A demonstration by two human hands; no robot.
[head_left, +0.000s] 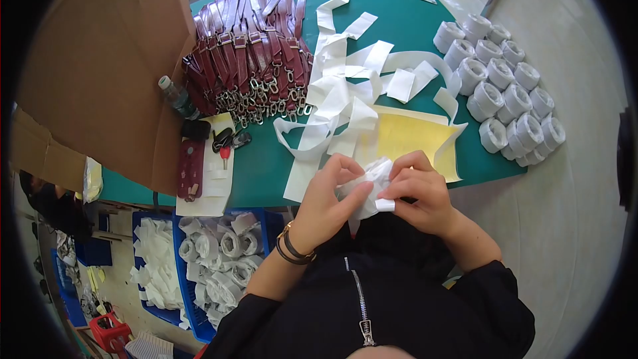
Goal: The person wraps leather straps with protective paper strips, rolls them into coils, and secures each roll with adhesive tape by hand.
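Note:
In front of my body, at the table's near edge, both hands hold a white paper-wrapped roll (372, 183). My left hand (332, 189) grips its left side, thumb across the front. My right hand (420, 193) pinches its right side, where a small white flap sticks out under the fingers. What is wrapped inside is hidden. Just beyond the hands lie loose white paper strips (329, 96) in a tangled pile and a yellow sheet (415, 136).
Dark red straps (246, 46) with metal clasps are heaped at the back left, beside a plastic bottle (176, 98) and keys (224, 151). White wrapped rolls (500, 73) are stacked along the right edge. Blue crates (189, 292) of white coils and strips stand low at left.

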